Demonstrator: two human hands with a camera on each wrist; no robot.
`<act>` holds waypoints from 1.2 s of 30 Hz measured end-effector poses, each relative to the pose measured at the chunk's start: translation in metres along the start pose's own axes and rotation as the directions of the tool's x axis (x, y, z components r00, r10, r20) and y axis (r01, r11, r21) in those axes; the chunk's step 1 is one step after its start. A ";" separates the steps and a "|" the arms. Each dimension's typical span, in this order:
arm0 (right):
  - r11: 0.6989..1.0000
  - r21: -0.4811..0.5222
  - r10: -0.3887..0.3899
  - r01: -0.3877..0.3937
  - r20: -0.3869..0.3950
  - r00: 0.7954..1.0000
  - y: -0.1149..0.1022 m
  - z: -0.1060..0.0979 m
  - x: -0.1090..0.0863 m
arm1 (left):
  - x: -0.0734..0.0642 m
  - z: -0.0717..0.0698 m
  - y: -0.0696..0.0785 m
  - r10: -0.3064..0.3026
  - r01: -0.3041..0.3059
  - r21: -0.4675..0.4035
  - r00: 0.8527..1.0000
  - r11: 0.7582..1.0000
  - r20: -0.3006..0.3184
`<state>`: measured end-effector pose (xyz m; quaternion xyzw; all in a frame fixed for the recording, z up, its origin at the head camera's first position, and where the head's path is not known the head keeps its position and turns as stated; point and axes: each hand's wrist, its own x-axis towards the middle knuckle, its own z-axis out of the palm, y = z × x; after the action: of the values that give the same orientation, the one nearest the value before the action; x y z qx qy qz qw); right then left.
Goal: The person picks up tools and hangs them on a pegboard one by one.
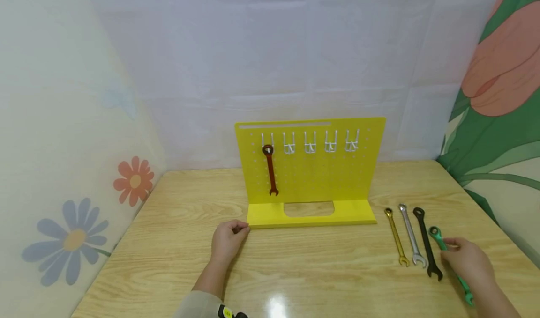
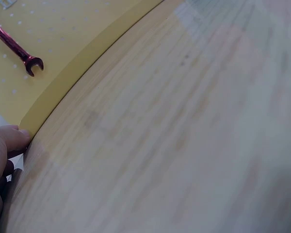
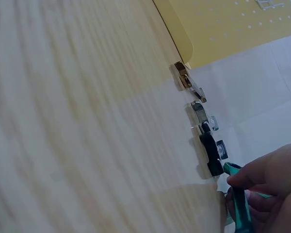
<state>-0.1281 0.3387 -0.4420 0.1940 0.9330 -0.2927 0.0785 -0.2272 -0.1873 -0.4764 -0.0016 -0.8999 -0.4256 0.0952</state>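
Note:
A yellow pegboard stand (image 1: 320, 173) sits upright mid-table, and a red wrench (image 1: 270, 170) hangs from its leftmost hook. My left hand (image 1: 236, 231) rests on the table with its fingertips against the front left corner of the stand's base (image 2: 77, 63). The left wrist view shows the left hand (image 2: 7, 143) and the red wrench's (image 2: 19, 51) open end. My right hand (image 1: 450, 248) pinches a green wrench (image 1: 437, 236) that lies on the table. The right wrist view shows my right hand's fingers (image 3: 254, 177) closed on the green wrench's (image 3: 240, 211) shaft.
Gold (image 1: 396, 237), silver (image 1: 411, 236) and black (image 1: 426, 243) wrenches lie side by side left of the green one. Several white wire hooks (image 1: 310, 142) along the board's top are bare. The wooden table (image 1: 320, 276) is walled by cloth behind and at both sides.

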 end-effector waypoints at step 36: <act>0.826 0.528 -0.105 0.196 -0.198 0.975 -0.089 -0.007 0.007 | -0.001 -0.001 0.001 -0.007 0.007 0.000 1.000 1.000 0.001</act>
<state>-0.1712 0.2777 -0.3918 0.1565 0.8270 -0.5342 -0.0783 -0.2262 -0.1870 -0.4750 0.0013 -0.8999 -0.4261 0.0931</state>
